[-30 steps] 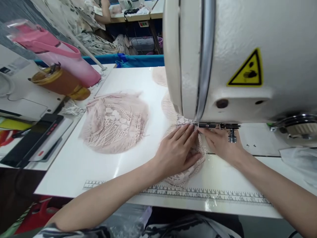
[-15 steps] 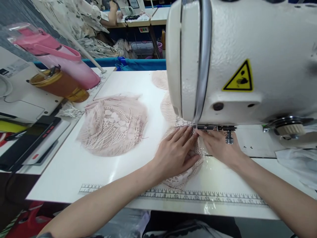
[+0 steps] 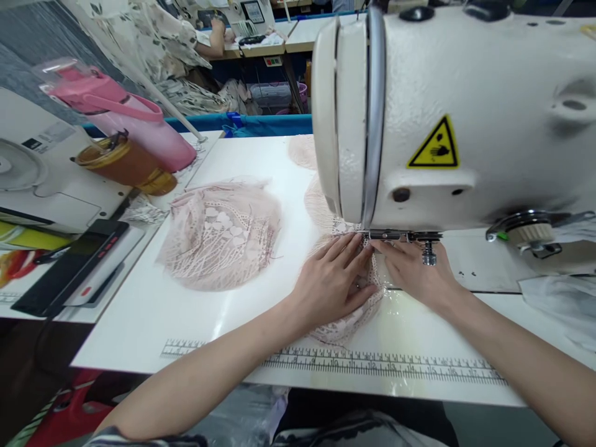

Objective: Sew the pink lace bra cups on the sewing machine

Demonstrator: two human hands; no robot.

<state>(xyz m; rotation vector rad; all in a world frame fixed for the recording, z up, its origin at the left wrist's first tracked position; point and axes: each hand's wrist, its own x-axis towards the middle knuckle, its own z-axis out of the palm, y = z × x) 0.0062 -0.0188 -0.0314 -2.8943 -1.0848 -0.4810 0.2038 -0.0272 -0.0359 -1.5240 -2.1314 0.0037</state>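
Under the sewing machine [image 3: 419, 93]: pink lace [image 3: 342, 332]
Left hand [image 3: 330, 282]: opened flat on lace
Right hand [image 3: 419, 270]: at lace edge, grip unclear

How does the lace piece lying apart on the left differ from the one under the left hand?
The left piece lies apart on the table, while the held piece lies by the sewing machine's foot. The left piece has no hand on it; the held piece is partly hidden under the left hand. Both are pale pink lace.
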